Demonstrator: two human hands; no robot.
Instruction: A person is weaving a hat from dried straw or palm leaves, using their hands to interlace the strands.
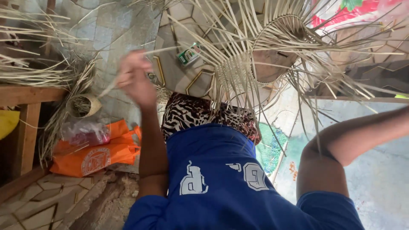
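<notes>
Pale straw strip [128, 74] runs from left-hand fingers [136, 70] into half-woven basket [272, 47].

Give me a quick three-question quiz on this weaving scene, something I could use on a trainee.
1. True or false: the person's right hand is in view.
2. What lies on top of the orange bag? A) a clear plastic bag B) a hammer C) a shoe
3. Fill in: the blurred left hand pinches a pale ____ that runs toward the half-woven basket.

Key: 1. False; only the right forearm shows, and it leaves the frame at the right edge. 2. A. 3. strip.
</notes>
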